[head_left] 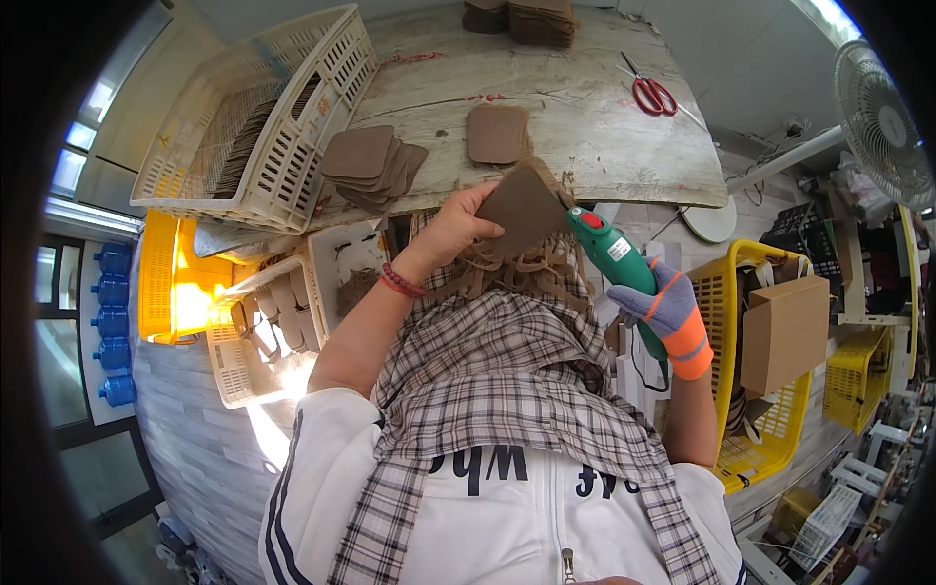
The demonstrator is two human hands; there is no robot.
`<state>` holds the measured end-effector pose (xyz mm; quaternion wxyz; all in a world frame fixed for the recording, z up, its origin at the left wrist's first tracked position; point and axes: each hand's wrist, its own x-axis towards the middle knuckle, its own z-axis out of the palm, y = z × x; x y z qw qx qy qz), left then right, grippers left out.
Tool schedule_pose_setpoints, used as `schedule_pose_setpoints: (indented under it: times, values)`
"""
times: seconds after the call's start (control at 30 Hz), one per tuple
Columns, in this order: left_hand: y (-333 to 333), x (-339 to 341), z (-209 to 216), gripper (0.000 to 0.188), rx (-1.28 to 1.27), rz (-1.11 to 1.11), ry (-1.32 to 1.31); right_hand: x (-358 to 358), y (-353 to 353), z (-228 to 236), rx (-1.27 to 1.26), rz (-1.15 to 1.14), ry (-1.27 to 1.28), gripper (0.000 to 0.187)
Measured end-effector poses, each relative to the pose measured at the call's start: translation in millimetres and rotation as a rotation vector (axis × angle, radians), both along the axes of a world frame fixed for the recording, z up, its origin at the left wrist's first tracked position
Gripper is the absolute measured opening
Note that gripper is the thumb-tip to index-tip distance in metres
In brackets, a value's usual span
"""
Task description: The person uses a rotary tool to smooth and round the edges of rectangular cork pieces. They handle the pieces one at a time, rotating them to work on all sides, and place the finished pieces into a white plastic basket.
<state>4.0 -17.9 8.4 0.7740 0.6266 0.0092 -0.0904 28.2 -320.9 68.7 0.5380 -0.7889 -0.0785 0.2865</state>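
My left hand (pixel 450 234), bare with red beaded bands at the wrist, pinches a brown square pad with rounded corners (pixel 528 209) by its left side. In a grey and orange glove, my right hand (pixel 663 310) wraps round a green handheld electric tool (pixel 606 246) with a red switch. Its tip meets or nearly meets the pad's right edge; contact cannot be made out. Thin brown offcut strips (pixel 517 275) lie in a tangle on the checked apron (pixel 497 361) below. Just beyond the pad sits a neat stack of similar pads (pixel 498 135), with a fanned pile (pixel 370 166) to its left.
The worn table (pixel 585 107) bears red-handled scissors (pixel 653 96) and more stacked pads (pixel 542 23) at its far edge. A white crate (pixel 283 161) holding pads stands left. Yellow baskets (pixel 717 292) with a cardboard box (pixel 785 336) are right, below a fan (pixel 882 122).
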Motion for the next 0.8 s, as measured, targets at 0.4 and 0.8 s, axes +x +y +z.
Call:
schedule_pose_setpoints:
  times: [0.4, 0.8]
  values:
    - [-0.8, -4.8, -0.7, 0.056, 0.075, -0.186, 0.182, 1.0, 13.1, -9.9, -0.005, 0.025, -0.001, 0.038]
    - [34.6, -0.7, -4.3, 0.023, 0.113, 0.162, 0.047, 1.3, 6.6, -15.7, 0.045, 0.051, 0.116, 0.04]
